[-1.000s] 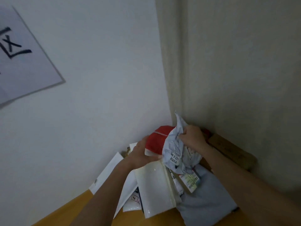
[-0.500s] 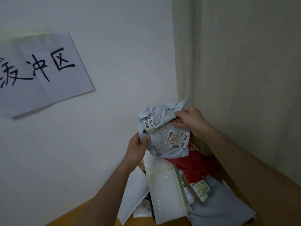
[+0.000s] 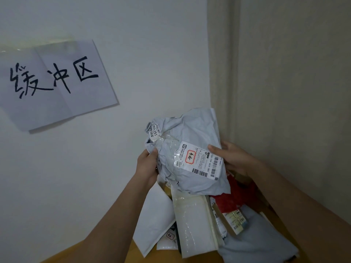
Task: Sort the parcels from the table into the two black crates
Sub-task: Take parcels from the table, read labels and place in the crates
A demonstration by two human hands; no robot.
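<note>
I hold a crumpled grey plastic parcel [image 3: 188, 141] up in front of me, its white shipping label with barcodes facing me. My left hand [image 3: 147, 164] grips its left edge, thumb on the front. My right hand [image 3: 231, 158] grips its right side, thumb lying across the label's edge. Below it, a pile of parcels rests on the wooden table [image 3: 79, 251]: a white padded envelope [image 3: 155, 215], a glossy white mailer [image 3: 193, 224], a red bag [image 3: 229, 198] and a grey bag [image 3: 256, 245]. No black crate is in view.
A white wall stands close in front, with a paper sign [image 3: 55, 82] bearing handwritten characters taped to it. A beige wall [image 3: 284, 92] meets it at a corner on the right. The pile sits in that corner.
Both hands lifted the grey parcel off the pile and turned it so the large label faces me. My view has tilted up and leftward, bringing the whole sign into sight.
</note>
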